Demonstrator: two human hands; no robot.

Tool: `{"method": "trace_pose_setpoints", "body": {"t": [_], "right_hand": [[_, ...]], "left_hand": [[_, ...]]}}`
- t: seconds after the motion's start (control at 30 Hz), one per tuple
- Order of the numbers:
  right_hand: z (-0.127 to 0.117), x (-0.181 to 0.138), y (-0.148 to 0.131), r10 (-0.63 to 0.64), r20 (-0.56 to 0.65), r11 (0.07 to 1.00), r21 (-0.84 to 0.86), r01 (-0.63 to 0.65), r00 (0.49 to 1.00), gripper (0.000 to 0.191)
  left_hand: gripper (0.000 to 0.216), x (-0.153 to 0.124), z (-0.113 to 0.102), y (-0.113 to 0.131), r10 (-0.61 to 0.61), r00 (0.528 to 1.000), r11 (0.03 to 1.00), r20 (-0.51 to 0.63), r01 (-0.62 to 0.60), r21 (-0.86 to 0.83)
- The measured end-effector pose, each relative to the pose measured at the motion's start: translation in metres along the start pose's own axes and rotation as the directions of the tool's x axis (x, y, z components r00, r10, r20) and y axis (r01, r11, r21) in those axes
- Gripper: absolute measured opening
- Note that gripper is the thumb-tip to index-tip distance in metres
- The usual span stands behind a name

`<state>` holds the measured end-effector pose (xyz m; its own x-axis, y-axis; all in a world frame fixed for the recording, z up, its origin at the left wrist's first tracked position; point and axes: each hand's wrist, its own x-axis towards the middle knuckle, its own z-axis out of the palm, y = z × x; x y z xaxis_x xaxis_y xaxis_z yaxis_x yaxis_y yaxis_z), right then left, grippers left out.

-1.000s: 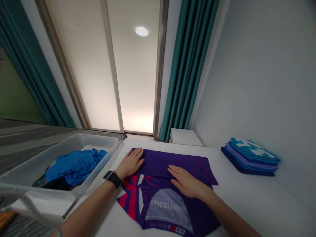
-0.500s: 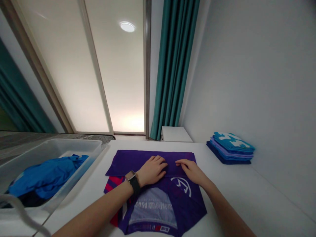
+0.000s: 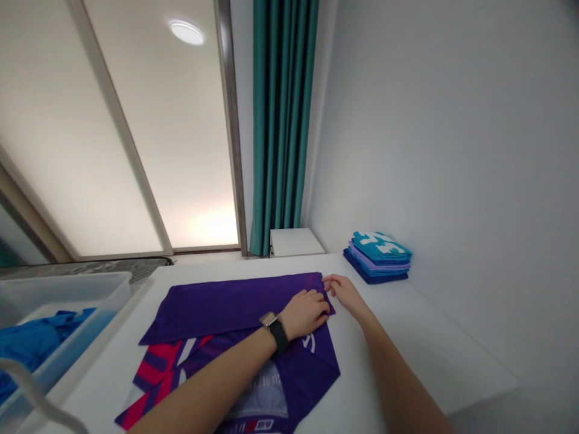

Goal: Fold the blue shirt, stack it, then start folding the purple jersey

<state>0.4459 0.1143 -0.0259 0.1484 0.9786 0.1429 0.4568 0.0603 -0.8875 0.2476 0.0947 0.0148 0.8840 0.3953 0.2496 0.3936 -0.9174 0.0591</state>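
A purple shirt (image 3: 235, 306) with red stripes and a grey printed panel lies on the white table, its far part folded over in a broad band. My left hand (image 3: 305, 313), with a black-banded watch (image 3: 274, 329) on the wrist, rests palm down on the right part of that band, fingers laid out on the cloth. At the shirt's far right corner is my right hand (image 3: 344, 295), fingers slightly bent and thumb apart, fingertips touching the edge. No gripped cloth shows in it. My left forearm covers part of the shirt's front.
A neat stack of folded blue and lilac clothes (image 3: 379, 258) sits on the table (image 3: 375, 337) by the wall. Left of the table, a translucent bin (image 3: 111, 304) holds crumpled blue clothing (image 3: 45, 334). A white cabinet (image 3: 296, 242) stands beyond the far edge. A pale cable-like strip (image 3: 36, 392) crosses the lower left.
The view has turned right. My left hand has slid right across the folded band, and my right hand has moved to the shirt's right edge. The band's left end looks spread out more.
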Motion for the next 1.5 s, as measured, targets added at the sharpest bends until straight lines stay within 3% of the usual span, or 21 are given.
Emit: {"method": "trace_pose_setpoints", "body": {"t": [0.37,0.63,0.73,0.87,1.07,1.17,1.27,1.37,1.5], "right_hand": [[-0.003,-0.001,0.0,0.044,-0.05,0.99,0.134,-0.037,0.998,0.034],[-0.002,0.0,0.002,0.069,-0.109,0.977,0.207,-0.045,0.992,0.035],[-0.001,0.001,0.002,0.065,-0.133,0.974,0.223,-0.034,0.989,0.036],[0.003,0.001,-0.001,0.061,-0.167,0.971,0.239,-0.02,0.984,0.043],[0.012,-0.001,-0.011,0.099,-0.158,0.945,0.324,-0.043,0.982,0.053],[0.016,-0.003,-0.013,0.079,-0.168,0.947,0.319,-0.022,0.983,0.054],[0.02,-0.003,-0.014,0.074,-0.145,0.959,0.281,-0.03,0.987,0.055],[0.022,0.002,-0.015,0.137,-0.081,0.964,0.239,-0.115,0.987,0.051],[0.018,0.017,-0.017,0.204,-0.022,0.958,0.209,-0.195,0.979,0.038]], "left_hand": [[0.013,0.025,0.019,0.006,0.017,1.0,1.0,-0.012,-0.017,0.014],[0.002,0.026,0.019,0.004,-0.149,0.989,0.972,-0.008,0.145,-0.185],[0.015,0.026,0.015,-0.001,-0.203,0.975,0.928,-0.086,0.164,-0.336],[0.013,0.027,-0.006,-0.026,-0.341,0.918,0.798,-0.201,0.17,-0.578],[0.01,0.032,-0.03,-0.068,-0.589,0.768,0.574,-0.252,0.179,-0.799],[0.01,0.032,-0.03,-0.075,-0.671,0.703,0.494,-0.235,0.189,-0.848],[0.009,0.031,-0.029,-0.072,-0.695,0.678,0.48,-0.239,0.191,-0.856],[0.008,0.028,-0.028,-0.063,-0.655,0.71,0.505,-0.259,0.157,-0.849],[0.009,0.024,-0.026,-0.046,-0.505,0.818,0.585,-0.274,0.091,-0.806]]}}
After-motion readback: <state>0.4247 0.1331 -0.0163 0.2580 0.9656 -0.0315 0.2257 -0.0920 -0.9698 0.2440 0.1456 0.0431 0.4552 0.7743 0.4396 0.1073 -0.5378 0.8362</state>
